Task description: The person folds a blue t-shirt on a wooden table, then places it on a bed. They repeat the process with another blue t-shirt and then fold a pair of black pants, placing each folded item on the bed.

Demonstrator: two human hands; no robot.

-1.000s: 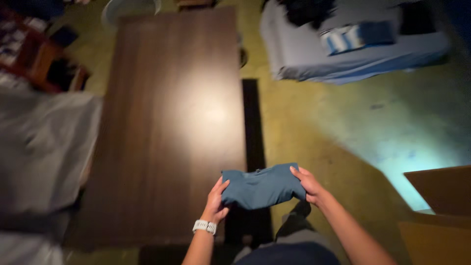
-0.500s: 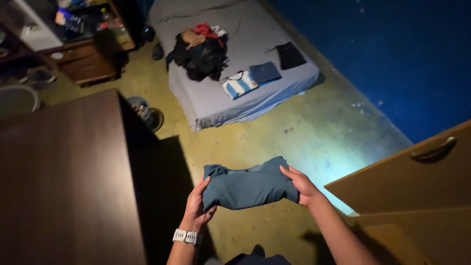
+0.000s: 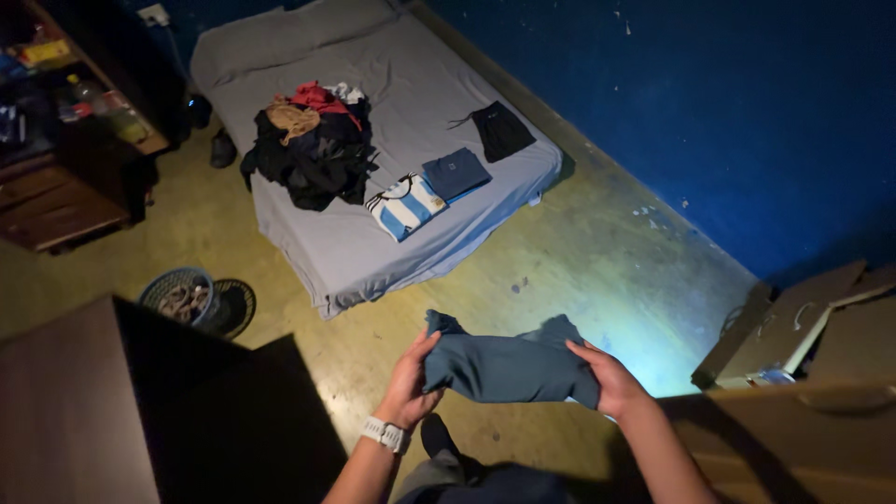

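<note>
While both forearms reach forward, left hand (image 3: 412, 381) and right hand (image 3: 611, 378) grip clamped on folded teal garment (image 3: 509, 368).

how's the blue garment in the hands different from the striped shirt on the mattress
The teal-blue garment is one plain colour; the striped shirt has light blue and white stripes. The garment is held in the air between the left hand and right hand, each gripping one end, while the striped shirt lies flat on the grey mattress. The garment sags and bunches; the striped shirt looks neat and squared. Both are folded clothes.
</note>
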